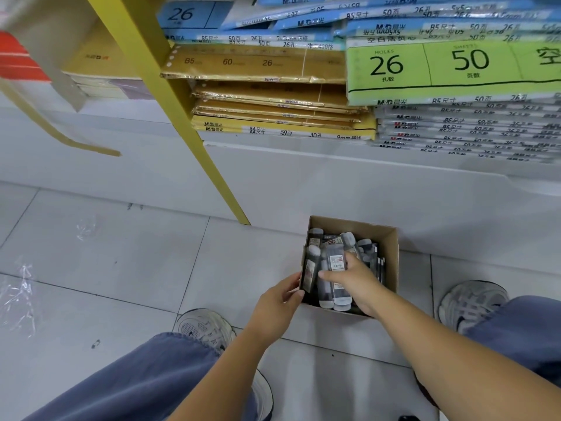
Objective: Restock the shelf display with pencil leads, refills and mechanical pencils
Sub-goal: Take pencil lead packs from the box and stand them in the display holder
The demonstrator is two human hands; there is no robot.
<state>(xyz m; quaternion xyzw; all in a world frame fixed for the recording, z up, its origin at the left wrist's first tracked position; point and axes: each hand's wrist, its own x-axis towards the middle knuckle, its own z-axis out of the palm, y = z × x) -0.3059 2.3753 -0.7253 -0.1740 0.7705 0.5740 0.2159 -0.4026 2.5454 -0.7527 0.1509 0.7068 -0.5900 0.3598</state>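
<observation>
Scraps of clear plastic wrap (pixel 18 296) lie on the tiled floor (pixel 121 268) at the far left. A yellow shelf upright (pixel 170 95) slants down to the floor beside the cardboard box (pixel 391 259). The person crouches with 2 grey trainers planted, the left trainer (pixel 206 328) just below the left hand (pixel 277 305).

The hands are close together but not touching. The left hand grips the near left wall of the box, fingers curled over its edge. The box stands open on the floor against the white shelf base (pixel 334 183) and is filled with slim packets (pixel 349 241) that have grey ends and white labels; whether they hold leads or refills is too small to read. The right hand (pixel 355 281) reaches inside the box and clasps a bundle of these packets, thumb laid across their fronts.

On the shelf above sit brown B5 paper packs (pixel 252 63), then a green pack (pixel 440 68) printed 26 and 50, with blue packs (pixel 303 22) on top. The right trainer (pixel 473 302) stands right of the box.
</observation>
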